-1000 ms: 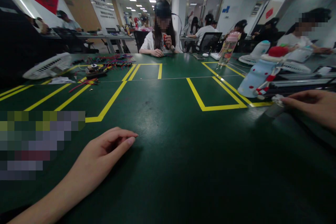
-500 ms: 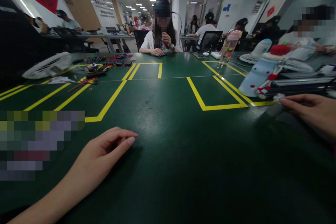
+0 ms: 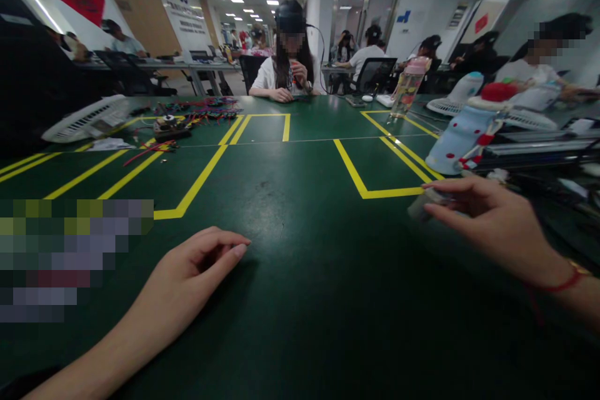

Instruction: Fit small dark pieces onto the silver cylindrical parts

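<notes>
Dark green tabletop, marked with yellow tape, spreads through a lit office. Toward its right part is a small greyish object, blurred, on the near side of a tape corner; whether it touches the surface I cannot tell. The right hand pinches it between thumb and forefinger, the other fingers mostly hidden, a red cord round the wrist. Judging by this grip, the step in hand is handling that one piece, and any further move calls for a steady pinch and care around the neighbouring things. Nearest of these are a pale crumpled item behind the hand and a light-blue bottle with a red top. Well apart, the left hand lies loosely curled, thumb and forefinger tips close, nothing seen between them; whether they meet I cannot tell. Farther out are tangled wires and a white slatted device, and across the table sits a person in white.
</notes>
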{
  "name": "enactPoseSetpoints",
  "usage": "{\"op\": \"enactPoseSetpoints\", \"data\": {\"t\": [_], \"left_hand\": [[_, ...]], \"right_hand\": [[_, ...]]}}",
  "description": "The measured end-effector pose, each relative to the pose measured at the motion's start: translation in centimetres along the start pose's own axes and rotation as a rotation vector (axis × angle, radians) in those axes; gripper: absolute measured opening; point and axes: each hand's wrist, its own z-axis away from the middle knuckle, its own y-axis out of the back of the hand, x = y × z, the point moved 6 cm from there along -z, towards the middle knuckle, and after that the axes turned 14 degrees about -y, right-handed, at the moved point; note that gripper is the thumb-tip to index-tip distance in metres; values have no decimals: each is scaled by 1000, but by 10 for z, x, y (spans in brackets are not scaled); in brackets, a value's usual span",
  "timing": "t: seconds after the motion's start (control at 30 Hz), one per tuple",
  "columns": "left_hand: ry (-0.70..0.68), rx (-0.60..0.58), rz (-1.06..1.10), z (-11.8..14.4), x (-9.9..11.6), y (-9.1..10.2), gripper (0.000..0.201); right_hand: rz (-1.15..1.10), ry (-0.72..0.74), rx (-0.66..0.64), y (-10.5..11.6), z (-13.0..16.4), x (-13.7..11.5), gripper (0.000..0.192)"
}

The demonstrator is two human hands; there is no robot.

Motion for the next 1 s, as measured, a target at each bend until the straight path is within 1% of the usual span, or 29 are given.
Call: {"op": "enactPoseSetpoints", "data": {"t": [0.07, 0.13, 0.17, 0.23, 0.3, 0.33, 0.4, 0.43, 0.47, 0.5, 0.63, 0.67, 0.73, 0.8, 0.87, 0.93, 1.0], "left_hand": [[6, -3, -1, 1, -1, 1, 34], [13, -2, -1, 2, -1, 2, 34], [14, -2, -3, 2, -2, 2, 34], [13, -6, -9, 2, -2, 3, 33], [11, -11, -12, 1, -2, 3, 33], [11, -8, -12, 0, -1, 2, 33], [0, 0, -12, -3, 4, 0, 33], [-21, 0, -9, -5, 10, -2, 33], [-56, -4, 1, -8, 19, -5, 32], [-104, -12, 19, -11, 30, -9, 31], [-327, -64, 131, -24, 87, -30, 24], [-363, -84, 152, -28, 98, -35, 21], [-389, -91, 172, -33, 113, -40, 15], [-376, -80, 178, -37, 116, -39, 14], [-343, -54, 187, -38, 113, -34, 16], [-305, -9, 196, -37, 105, -28, 18], [-273, 0, 196, -35, 97, -27, 18]], "right_hand": [[-170, 228, -223, -32, 33, -50, 32], [-272, 398, -390, -56, 62, -89, 25], [-301, 446, -450, -66, 73, -101, 23], [-349, 487, -534, -79, 85, -113, 23], [-363, 480, -582, -87, 89, -112, 25], [-357, 462, -601, -90, 89, -109, 30], [-348, 394, -636, -94, 87, -100, 47], [-352, 354, -657, -96, 86, -96, 56], [-363, 320, -678, -98, 85, -93, 62], [-378, 293, -697, -99, 84, -91, 64], [-411, 252, -737, -105, 83, -88, 50], [-421, 251, -738, -105, 83, -88, 49], [-438, 248, -744, -107, 83, -88, 49], [-445, 246, -755, -106, 82, -90, 51], [-423, 258, -755, -105, 82, -92, 51], [-365, 288, -719, -101, 82, -94, 45], [-303, 317, -660, -98, 81, -95, 36]]}}
